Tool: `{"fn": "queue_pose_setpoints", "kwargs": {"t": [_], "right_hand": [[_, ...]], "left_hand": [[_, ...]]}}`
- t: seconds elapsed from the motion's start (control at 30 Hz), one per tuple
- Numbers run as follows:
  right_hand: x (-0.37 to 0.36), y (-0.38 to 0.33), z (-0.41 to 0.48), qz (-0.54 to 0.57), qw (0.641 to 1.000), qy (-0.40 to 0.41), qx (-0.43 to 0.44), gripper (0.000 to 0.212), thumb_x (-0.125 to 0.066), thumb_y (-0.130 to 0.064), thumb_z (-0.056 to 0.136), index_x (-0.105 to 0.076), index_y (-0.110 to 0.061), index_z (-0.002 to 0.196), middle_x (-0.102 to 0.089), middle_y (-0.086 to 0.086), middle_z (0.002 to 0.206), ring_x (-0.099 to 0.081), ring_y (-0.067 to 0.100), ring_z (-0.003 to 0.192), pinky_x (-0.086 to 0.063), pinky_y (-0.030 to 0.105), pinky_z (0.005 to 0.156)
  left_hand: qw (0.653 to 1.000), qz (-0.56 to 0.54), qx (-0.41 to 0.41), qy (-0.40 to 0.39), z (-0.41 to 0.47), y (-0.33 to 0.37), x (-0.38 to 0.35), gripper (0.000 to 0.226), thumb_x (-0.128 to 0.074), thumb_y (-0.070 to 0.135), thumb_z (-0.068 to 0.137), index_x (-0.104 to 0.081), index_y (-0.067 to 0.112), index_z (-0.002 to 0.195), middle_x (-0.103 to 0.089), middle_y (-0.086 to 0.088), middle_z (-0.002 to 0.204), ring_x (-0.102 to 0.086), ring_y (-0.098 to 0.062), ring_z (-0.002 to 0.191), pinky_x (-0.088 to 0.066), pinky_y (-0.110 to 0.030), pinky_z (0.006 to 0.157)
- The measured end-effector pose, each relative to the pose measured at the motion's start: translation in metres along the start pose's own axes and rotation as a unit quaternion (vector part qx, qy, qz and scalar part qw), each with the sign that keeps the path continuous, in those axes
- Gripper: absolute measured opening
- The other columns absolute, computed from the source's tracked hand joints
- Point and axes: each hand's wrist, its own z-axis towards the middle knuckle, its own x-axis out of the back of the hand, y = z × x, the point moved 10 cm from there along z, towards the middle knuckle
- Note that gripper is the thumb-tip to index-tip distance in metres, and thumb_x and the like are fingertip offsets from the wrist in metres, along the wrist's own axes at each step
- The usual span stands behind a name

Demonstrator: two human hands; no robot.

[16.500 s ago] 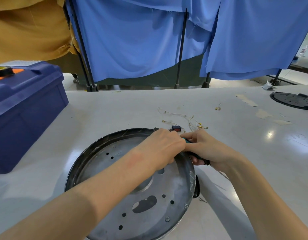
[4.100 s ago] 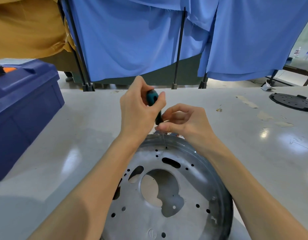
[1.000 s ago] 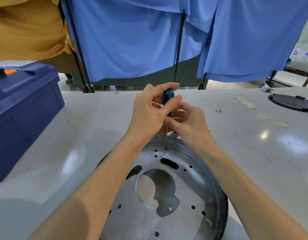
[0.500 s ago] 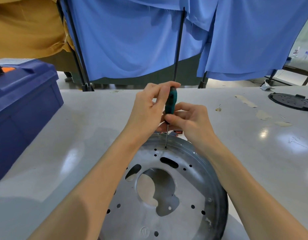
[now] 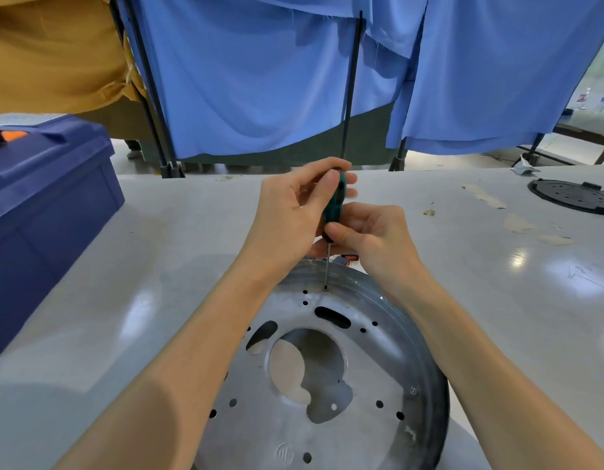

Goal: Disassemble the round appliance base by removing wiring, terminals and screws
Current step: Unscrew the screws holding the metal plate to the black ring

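Round metal base (image 5: 327, 385) lies flat on worktop (image 5: 158, 249): dull silver disc, dark rim, central cut-out, scattered holes. Left hand (image 5: 294, 212) grips teal screwdriver (image 5: 334, 205) handle; right hand (image 5: 372, 235) pinches its lower end. Tip sits on far-edge screw (image 5: 325, 288).

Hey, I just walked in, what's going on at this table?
A person is taking apart a round metal base lying on a white table. Both hands hold a small teal screwdriver upright. The left hand wraps the top of the handle and the right hand pinches its lower end. The tip sits in a screw near the base's far rim. Another screw sits near the right rim. A blue toolbox stands to the left.
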Motion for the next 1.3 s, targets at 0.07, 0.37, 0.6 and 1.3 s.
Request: {"fn": "queue_pose_setpoints", "kwargs": {"t": [0.07, 0.37, 0.6, 1.3], "right_hand": [[0.000, -0.002, -0.001, -0.005, 1.000, 0.007, 0.008, 0.012, -0.063, 0.002, 0.089, -0.067, 0.001, 0.100, -0.075, 0.011, 0.080, -0.074, 0.029, 0.071, -0.056, 0.024, 0.061], [-0.002, -0.001, -0.001, -0.011, 1.000, -0.004, -0.005, 0.014, -0.062, 0.009, 0.086, -0.068, 0.004, 0.098, -0.075, 0.011, 0.079, -0.074, 0.028, 0.068, -0.056, 0.023, 0.060], [0.002, -0.009, -0.004, -0.033, 0.998, 0.035, 0.030, 0.019, -0.074, -0.003, 0.081, -0.062, 0.001, 0.095, -0.074, 0.010, 0.076, -0.073, 0.025, 0.063, -0.057, 0.026, 0.059], [-0.002, -0.001, -0.003, -0.039, 0.999, 0.011, -0.005, 0.015, -0.062, 0.000, 0.090, -0.066, 0.002, 0.105, -0.074, 0.013, 0.089, -0.074, 0.025, 0.070, -0.053, 0.018, 0.056]], "left_hand": [[1.000, -0.013, 0.006, 0.017, 0.000, -0.001, 0.004, 0.015, -0.060, 0.016, 0.093, -0.069, 0.015, 0.105, -0.072, -0.004, 0.094, -0.070, -0.012, 0.087, -0.055, -0.018, 0.071], [1.000, 0.027, -0.006, -0.005, -0.001, 0.006, -0.008, 0.020, -0.051, 0.023, 0.098, -0.068, 0.025, 0.108, -0.055, -0.011, 0.099, -0.060, -0.002, 0.076, -0.049, -0.009, 0.059], [0.999, 0.041, -0.010, 0.024, 0.002, 0.004, -0.001, 0.014, -0.068, 0.022, 0.088, -0.071, 0.023, 0.101, -0.063, -0.002, 0.091, -0.061, -0.011, 0.075, -0.052, -0.017, 0.063], [0.999, -0.036, 0.014, 0.022, 0.000, -0.004, 0.003, 0.017, -0.063, 0.013, 0.091, -0.068, 0.011, 0.108, -0.071, -0.009, 0.094, -0.071, -0.014, 0.084, -0.055, -0.018, 0.068]]}}
